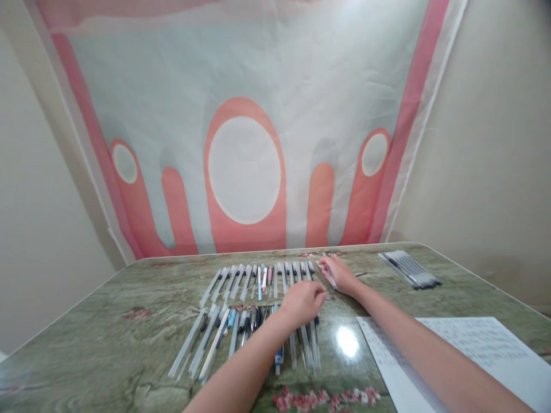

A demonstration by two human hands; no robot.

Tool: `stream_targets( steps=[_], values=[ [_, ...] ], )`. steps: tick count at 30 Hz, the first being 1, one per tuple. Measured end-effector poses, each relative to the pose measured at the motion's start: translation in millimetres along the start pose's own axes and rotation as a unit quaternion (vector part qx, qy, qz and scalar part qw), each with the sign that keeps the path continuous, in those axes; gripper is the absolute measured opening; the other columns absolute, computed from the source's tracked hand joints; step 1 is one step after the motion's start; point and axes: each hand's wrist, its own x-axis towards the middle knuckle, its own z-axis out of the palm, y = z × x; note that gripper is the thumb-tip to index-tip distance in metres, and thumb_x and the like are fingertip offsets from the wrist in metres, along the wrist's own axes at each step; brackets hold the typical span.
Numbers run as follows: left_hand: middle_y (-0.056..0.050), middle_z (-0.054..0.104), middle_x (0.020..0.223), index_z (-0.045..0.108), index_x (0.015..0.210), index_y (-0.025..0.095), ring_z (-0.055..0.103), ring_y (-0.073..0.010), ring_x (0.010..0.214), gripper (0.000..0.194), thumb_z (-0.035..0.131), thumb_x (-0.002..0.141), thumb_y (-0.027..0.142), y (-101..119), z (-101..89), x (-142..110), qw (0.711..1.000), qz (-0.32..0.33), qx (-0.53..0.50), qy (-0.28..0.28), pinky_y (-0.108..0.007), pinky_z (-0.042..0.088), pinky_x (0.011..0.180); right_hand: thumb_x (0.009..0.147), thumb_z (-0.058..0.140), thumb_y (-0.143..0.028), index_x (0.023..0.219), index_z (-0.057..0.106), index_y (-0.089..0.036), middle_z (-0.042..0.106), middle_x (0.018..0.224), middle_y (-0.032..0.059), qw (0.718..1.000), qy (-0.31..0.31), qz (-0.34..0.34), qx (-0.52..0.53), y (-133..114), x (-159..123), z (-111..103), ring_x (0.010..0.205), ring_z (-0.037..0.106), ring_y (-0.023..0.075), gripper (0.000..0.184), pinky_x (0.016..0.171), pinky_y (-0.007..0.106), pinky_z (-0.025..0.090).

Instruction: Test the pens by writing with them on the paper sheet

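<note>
Two rows of pens lie side by side on the green patterned table point(129, 350): a far row point(258, 278) and a near row point(232, 335). My left hand point(303, 302) rests curled on the right part of the near row, fingers bent down over the pens. My right hand point(340, 274) is at the right end of the far row, fingers pinched on a single pen point(330, 275) that lies slanted under them.
A separate bundle of dark and white pens point(410, 269) lies at the table's far right. A white printed sheet point(465, 355) covers the near right corner. A pink and white cloth point(245, 143) hangs behind the table.
</note>
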Motion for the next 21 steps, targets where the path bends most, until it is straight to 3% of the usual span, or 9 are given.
stream_targets(
  steps=[5,14,21],
  values=[
    [-0.006,0.064,0.088,0.063,0.088,0.020,0.056,-0.0193,0.084,0.028,0.039,0.080,0.032,1.7,3.5,-1.1,0.999,-0.019,-0.024,0.020,-0.028,0.040,0.074,0.073,0.046,-0.013,0.096,0.051,-0.018,0.057,0.075,0.0037,0.999,0.012,-0.005,0.042,-1.2,-8.0,-4.3,0.073,0.050,0.0181,0.024,0.071,0.030,0.038],
    [-0.006,0.063,0.090,0.061,0.090,0.019,0.056,-0.0191,0.085,0.027,0.038,0.081,0.029,4.4,5.3,-3.8,1.000,-0.007,-0.004,0.016,-0.028,0.040,0.074,0.074,0.048,-0.020,0.092,0.048,-0.019,0.057,0.070,0.0001,0.990,0.022,0.075,0.117,7.9,-11.5,-1.9,0.061,0.053,0.0144,0.019,0.063,0.027,0.041],
    [-0.005,0.063,0.088,0.061,0.089,0.020,0.057,-0.0191,0.084,0.026,0.037,0.081,0.028,6.2,7.2,-3.9,1.000,0.008,0.011,0.021,-0.027,0.041,0.072,0.069,0.051,-0.016,0.087,0.053,-0.019,0.061,0.075,0.0018,0.995,0.018,0.044,0.085,0.2,-10.3,-5.4,0.072,0.054,0.0166,0.018,0.069,0.028,0.039]
  ],
)
